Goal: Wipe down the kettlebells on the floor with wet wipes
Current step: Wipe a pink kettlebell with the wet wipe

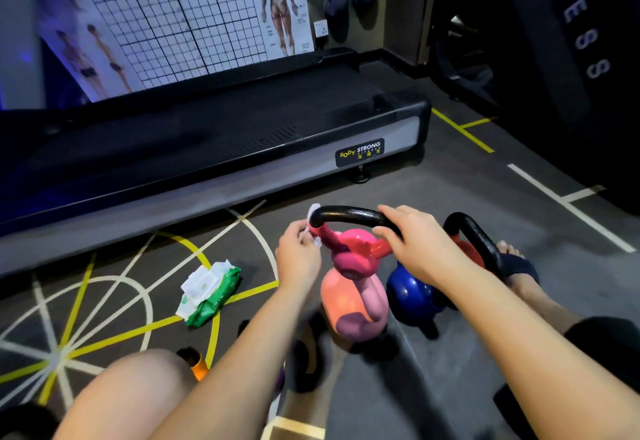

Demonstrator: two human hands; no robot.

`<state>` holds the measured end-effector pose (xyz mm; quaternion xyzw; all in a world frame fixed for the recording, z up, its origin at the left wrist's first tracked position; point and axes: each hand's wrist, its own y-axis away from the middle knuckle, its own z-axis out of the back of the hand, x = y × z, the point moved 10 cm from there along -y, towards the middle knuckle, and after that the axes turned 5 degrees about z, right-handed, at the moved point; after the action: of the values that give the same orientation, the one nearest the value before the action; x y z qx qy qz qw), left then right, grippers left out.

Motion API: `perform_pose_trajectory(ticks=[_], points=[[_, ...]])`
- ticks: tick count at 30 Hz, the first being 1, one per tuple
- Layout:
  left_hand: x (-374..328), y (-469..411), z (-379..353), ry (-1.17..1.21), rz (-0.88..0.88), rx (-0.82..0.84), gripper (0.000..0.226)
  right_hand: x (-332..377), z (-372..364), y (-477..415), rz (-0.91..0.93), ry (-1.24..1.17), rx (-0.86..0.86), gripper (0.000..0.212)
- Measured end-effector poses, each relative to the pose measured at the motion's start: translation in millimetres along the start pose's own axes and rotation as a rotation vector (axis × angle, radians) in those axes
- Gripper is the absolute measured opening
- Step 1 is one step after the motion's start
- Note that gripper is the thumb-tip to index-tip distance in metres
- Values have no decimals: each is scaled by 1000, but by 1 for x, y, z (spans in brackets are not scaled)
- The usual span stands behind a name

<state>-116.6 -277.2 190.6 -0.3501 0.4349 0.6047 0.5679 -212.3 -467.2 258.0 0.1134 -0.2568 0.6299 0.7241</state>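
Observation:
A pink kettlebell [351, 256] with a black handle is lifted off the floor in the middle of the view. My right hand [414, 244] grips the right side of its handle. My left hand [299, 254] pinches a white wet wipe [314, 213] against the handle's left end. Below it stands a lighter pink kettlebell [353, 304], and to its right a blue kettlebell [410, 292]. A red kettlebell [467, 249] with a black handle sits behind the blue one, partly hidden by my right arm. A green wet wipe pack [207, 292] lies on the floor to the left.
A black treadmill deck [207, 149] runs across the floor just beyond the kettlebells. My knee [135, 394] is at the bottom left, and a sandalled foot [516, 266] is at the right. An orange object [199, 367] and a dark one [304, 363] sit near my left forearm.

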Motion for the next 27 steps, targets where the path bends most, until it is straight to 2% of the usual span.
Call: perform_pose_trajectory(ticks=[4, 10, 13, 16, 20, 23, 27], points=[[-2, 5, -8, -204, -19, 74, 26, -8, 2, 4, -2, -58, 102, 45], [21, 28, -38, -645, 71, 376, 14, -5, 8, 9, 3, -161, 53, 31], [6, 36, -34, -751, -5, 303, 22, -4, 7, 8, -5, -191, 38, 30], [-18, 32, -22, -592, -97, 199, 32, -1, 7, 10, 2, -194, 44, 29], [-41, 38, -15, -304, -206, 104, 24, 0, 4, 9, -17, -208, 30, 30], [-40, 52, -24, -207, -258, 83, 20, 4, -1, 8, 2, -167, 27, 25], [-38, 48, -37, -238, -394, 52, 7, 5, -1, 6, 0, -148, 16, 23]])
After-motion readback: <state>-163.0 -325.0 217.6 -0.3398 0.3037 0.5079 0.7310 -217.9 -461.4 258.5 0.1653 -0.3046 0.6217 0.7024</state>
